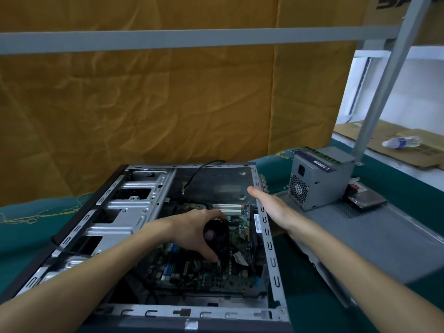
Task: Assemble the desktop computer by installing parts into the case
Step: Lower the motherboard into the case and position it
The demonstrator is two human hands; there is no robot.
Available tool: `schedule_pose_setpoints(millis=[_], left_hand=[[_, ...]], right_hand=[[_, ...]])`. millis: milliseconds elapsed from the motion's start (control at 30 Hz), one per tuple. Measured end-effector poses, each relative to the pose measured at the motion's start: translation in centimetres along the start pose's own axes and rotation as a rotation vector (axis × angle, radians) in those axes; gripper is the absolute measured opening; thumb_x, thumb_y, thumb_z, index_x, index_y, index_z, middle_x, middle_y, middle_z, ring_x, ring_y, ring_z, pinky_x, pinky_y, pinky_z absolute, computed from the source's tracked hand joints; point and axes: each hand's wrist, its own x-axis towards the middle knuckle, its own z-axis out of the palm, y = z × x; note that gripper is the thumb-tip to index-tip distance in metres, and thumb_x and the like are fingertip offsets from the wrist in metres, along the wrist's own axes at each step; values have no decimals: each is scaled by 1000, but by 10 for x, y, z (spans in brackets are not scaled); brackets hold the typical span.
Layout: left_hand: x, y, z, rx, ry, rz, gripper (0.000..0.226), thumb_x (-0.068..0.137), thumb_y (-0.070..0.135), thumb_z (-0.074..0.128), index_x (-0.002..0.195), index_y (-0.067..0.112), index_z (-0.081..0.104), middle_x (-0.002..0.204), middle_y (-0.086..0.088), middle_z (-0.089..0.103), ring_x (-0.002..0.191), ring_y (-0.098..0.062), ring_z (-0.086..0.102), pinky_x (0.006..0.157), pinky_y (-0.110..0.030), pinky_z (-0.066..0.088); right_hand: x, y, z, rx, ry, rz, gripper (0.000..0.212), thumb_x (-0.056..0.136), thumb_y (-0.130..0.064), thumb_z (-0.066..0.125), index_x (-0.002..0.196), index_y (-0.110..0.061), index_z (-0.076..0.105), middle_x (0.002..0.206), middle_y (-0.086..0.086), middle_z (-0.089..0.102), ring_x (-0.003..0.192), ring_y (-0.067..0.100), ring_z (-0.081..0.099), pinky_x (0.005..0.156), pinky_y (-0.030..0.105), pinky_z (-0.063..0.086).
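Left hand (192,233) fingers curl around cooler fan (217,236) inside open case (266,227); right hand (271,207), fingers straight, rests on its right edge.

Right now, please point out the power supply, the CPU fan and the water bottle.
power supply (312,186): head view, on its grey front face.
CPU fan (217,234): head view, on its dark top, under the left hand (194,227).
water bottle (401,142): head view, on its clear body.

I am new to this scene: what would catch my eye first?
The open computer case lies on its side in the middle, and the left hand holds the black fan over the circuit board. The right hand rests open on the case's right edge, and a grey power box stands further right.
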Motion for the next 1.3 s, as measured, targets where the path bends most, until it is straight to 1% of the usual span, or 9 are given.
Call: schedule_pose_setpoints(millis=[167, 267, 333, 433, 500, 600, 767, 967, 1300], left_hand=[[1, 0, -2, -16, 22, 15, 102, 72, 44, 91, 155, 30, 33, 156, 7, 41, 141, -14, 41, 114, -36, 40], [2, 2, -2, -22, 24, 8, 103, 74, 42, 90, 157, 27, 30, 157, 5, 40, 140, -15, 41, 112, -32, 40], [4, 4, 1, -27, 17, -3, 103, 76, 40, 89, 158, 24, 28, 149, 4, 45, 133, -16, 45, 105, -26, 43], [3, 8, 5, -19, 17, -15, 105, 78, 40, 87, 160, 23, 24, 122, 6, 45, 111, -12, 46, 90, -22, 42], [3, 8, 5, -12, 19, -16, 104, 79, 41, 87, 160, 23, 24, 130, -1, 51, 115, -16, 50, 96, -29, 46], [0, 6, 4, -15, 10, -14, 102, 79, 44, 85, 159, 25, 25, 141, -8, 51, 127, -23, 50, 106, -38, 45], [-5, 3, 5, -16, 51, -27, 102, 79, 50, 83, 159, 29, 25, 158, 0, 37, 143, -19, 37, 116, -34, 35], [-10, 2, 9, -12, 98, -61, 105, 76, 51, 85, 159, 27, 26, 155, -1, 40, 140, -18, 40, 115, -35, 38], [-4, 7, 7, -31, 112, -69, 101, 75, 48, 87, 156, 25, 33, 155, -1, 40, 141, -19, 40, 115, -35, 37]], right_hand=[[2, 3, -1, 28, -9, -9, 87, 87, -83, 40, 158, -33, 37, 168, -1, 27, 154, 22, 27, 126, 49, 18], [1, 3, 0, 20, 8, -22, 108, 67, -94, 38, 157, -34, 37, 168, -1, 26, 154, 22, 25, 126, 51, 17], [1, 2, 1, 27, 20, -22, 118, 58, -96, 37, 158, -34, 37, 169, 0, 24, 155, 23, 24, 126, 53, 17], [4, 0, 3, 47, 36, -19, 123, 55, -93, 39, 159, -27, 37, 168, 1, 27, 154, 23, 27, 125, 52, 20], [4, -1, 4, 48, 43, -19, 124, 53, -92, 40, 158, -26, 38, 168, 1, 28, 153, 24, 28, 125, 52, 21], [0, -2, 5, 39, 44, -19, 121, 54, -93, 38, 156, -28, 42, 167, 1, 30, 152, 25, 30, 124, 52, 22], [-11, -8, 0, -27, 30, -13, 121, 55, -96, 33, 156, -30, 41, 166, 0, 31, 151, 25, 32, 123, 51, 25], [-13, -6, -1, -45, -15, -23, 91, 88, -83, 34, 160, -27, 34, 168, 2, 26, 152, 27, 29, 120, 48, 24], [-11, -6, -1, -68, -1, -22, 94, 87, -84, 33, 159, -24, 36, 168, 5, 27, 152, 30, 30, 120, 50, 26]])
